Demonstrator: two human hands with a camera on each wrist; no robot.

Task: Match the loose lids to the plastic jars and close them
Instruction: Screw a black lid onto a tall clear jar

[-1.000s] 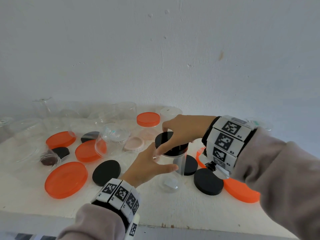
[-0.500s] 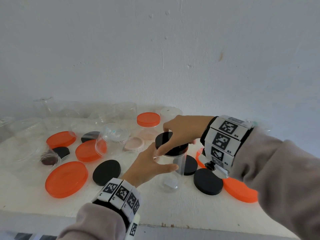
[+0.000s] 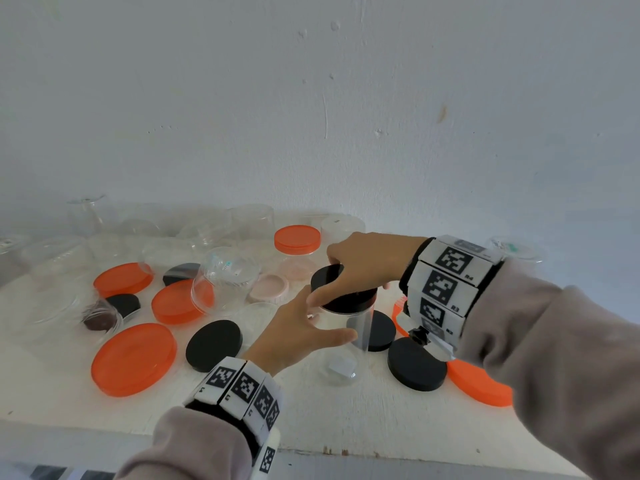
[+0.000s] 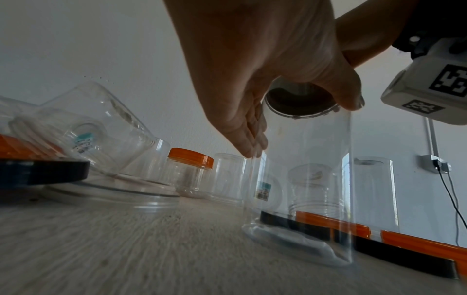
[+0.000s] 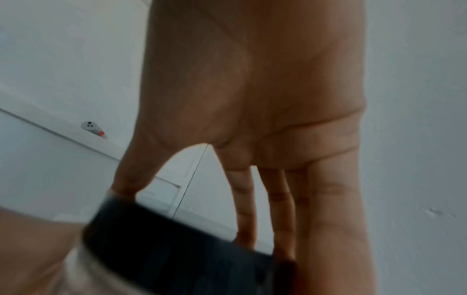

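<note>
A tall clear plastic jar (image 3: 356, 336) stands upright on the white table (image 3: 346, 420) near its front middle. A black lid (image 3: 341, 289) sits on the jar's mouth. My right hand (image 3: 360, 268) comes from the right and grips the lid's rim from above with thumb and fingers; the right wrist view shows the fingers (image 5: 283, 209) reaching down onto the black lid (image 5: 177, 245). My left hand (image 3: 301, 327) wraps round the jar's upper body, thumb in front. In the left wrist view, the left hand (image 4: 252, 89) holds the jar (image 4: 303, 189).
Loose lids lie around: large orange lids (image 3: 133, 358) at left, a black lid (image 3: 214, 344) beside my left wrist, black lids (image 3: 415, 363) and an orange lid (image 3: 479, 384) under my right wrist. Several clear jars (image 3: 225, 271) lie at the back; one small jar wears an orange lid (image 3: 297, 239).
Both hands stay on the jar and the black lid. The right wrist has shifted slightly; the jar stands in the same place.
</note>
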